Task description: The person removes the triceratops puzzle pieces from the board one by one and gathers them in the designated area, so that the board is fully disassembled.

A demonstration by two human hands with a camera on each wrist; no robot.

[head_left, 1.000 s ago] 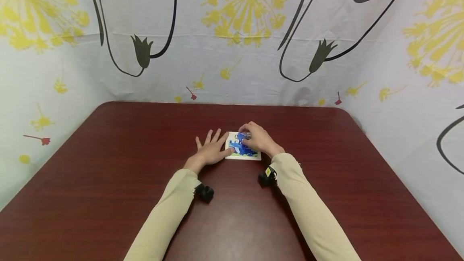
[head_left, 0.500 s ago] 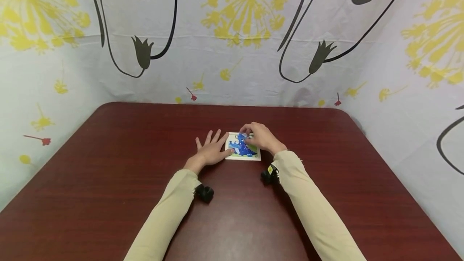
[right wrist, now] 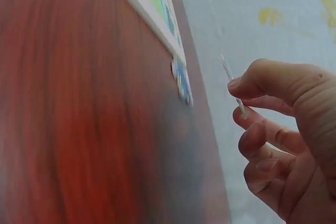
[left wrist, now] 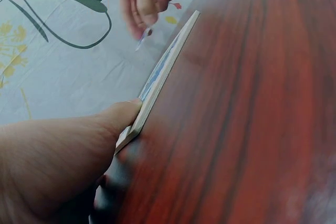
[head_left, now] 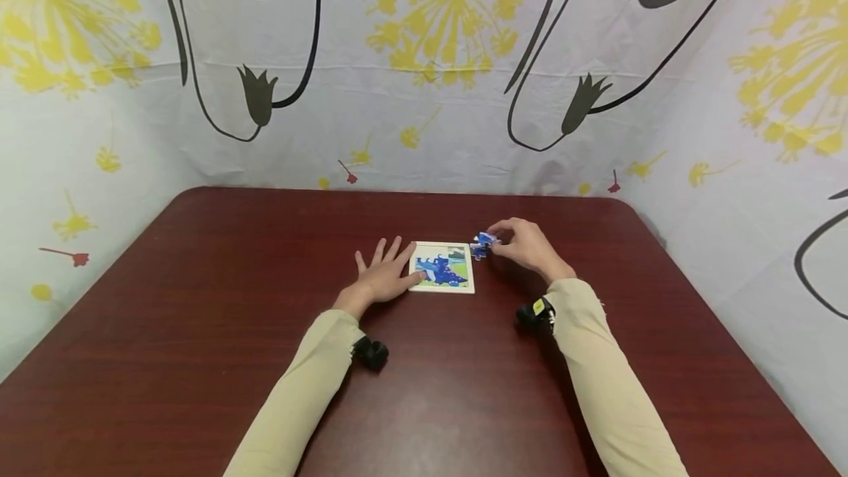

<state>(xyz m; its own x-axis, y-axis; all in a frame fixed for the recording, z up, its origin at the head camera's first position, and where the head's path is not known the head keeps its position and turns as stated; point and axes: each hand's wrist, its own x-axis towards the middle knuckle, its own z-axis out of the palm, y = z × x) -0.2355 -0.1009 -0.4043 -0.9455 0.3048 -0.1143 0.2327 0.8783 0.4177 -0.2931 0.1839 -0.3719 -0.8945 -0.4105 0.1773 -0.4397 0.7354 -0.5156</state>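
A small white-framed jigsaw puzzle [head_left: 440, 288] with a blue dinosaur-like picture lies flat on the table. My left hand [head_left: 380, 280] rests at its left side with fingers spread, and the thumb [left wrist: 126, 113] presses on the frame's left edge. Just right of the frame, my right hand [head_left: 528, 246] pinches a thin blue puzzle piece [head_left: 486, 238] between thumb and fingers. In the right wrist view that piece [right wrist: 226, 67] appears nearly edge-on, raised off the table. Beneath it, loose puzzle pieces [right wrist: 182, 82] lie against the frame's corner; their number cannot be told.
The dark red wooden table [head_left: 424, 389] reaches back to a patterned cloth [head_left: 424, 153] hanging behind it. Black wrist cameras sit below both hands, the left camera [head_left: 371, 353] close to the tabletop.
My right hand has moved right, off the puzzle, and a pinched piece now shows beyond the frame's right edge. Loose pieces there are uncovered. The left hand stays in place.
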